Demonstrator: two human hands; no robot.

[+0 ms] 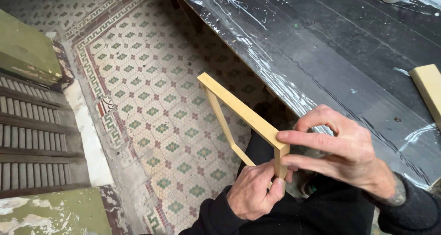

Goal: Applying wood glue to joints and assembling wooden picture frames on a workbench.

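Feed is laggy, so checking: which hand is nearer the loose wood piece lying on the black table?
Right. The right hand pinches the wooden frame corner beside the black table edge, below-left of the loose wood piece. The left hand grips the frame lower, farther away.

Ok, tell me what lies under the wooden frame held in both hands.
Under the wooden frame is the patterned tile floor, visible through its opening, plus a dark trouser leg. The left hand and right hand cover the near corner, so the joint there stays hidden.
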